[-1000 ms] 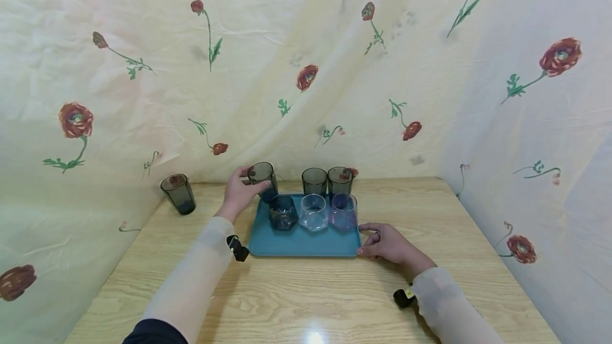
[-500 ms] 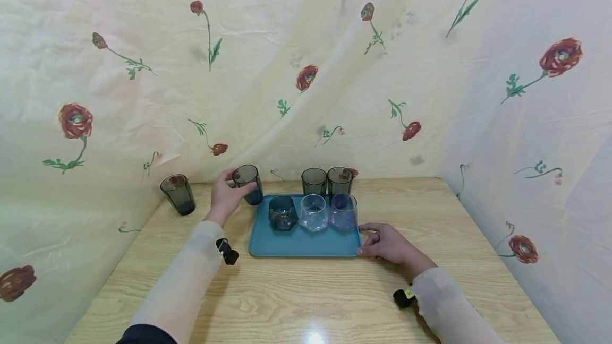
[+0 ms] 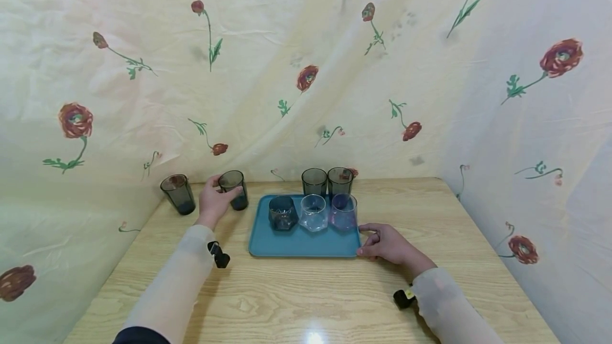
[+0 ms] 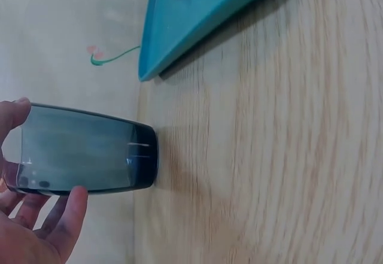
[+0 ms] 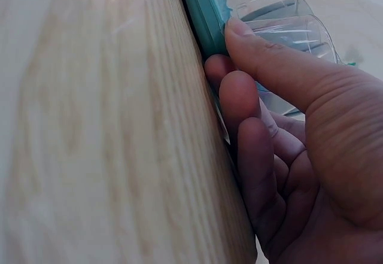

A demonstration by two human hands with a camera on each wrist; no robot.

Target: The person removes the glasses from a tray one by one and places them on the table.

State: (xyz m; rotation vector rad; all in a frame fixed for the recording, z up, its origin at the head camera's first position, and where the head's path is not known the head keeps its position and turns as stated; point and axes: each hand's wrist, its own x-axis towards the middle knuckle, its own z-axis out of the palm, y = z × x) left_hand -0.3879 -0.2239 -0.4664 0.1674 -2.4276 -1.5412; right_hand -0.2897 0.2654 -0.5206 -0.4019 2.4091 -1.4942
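My left hand (image 3: 213,205) grips a dark grey glass tumbler (image 3: 241,200) left of the blue tray (image 3: 306,246). In the left wrist view, thumb and fingers hold this tumbler (image 4: 84,147) near its rim; its base is at or just above the tabletop. My right hand (image 3: 384,243) pinches the tray's right edge near the front corner, thumb on the rim, other fingers curled below. On the tray stand three short faceted glasses: dark (image 3: 282,215), clear (image 3: 313,216) and purplish (image 3: 343,215). Behind them are two dark tumblers, left (image 3: 314,179) and right (image 3: 340,179), their bases partly hidden.
Another dark tumbler (image 3: 179,195) stands at the far left of the wooden table (image 3: 306,293), near the cloth side wall. A flower-patterned cloth (image 3: 258,94) hangs directly behind the table and along both sides.
The left hand has carried its tumbler leftward and a little down, from above the tray's back left corner to beside the tray. Right hand and tray have stayed in place.
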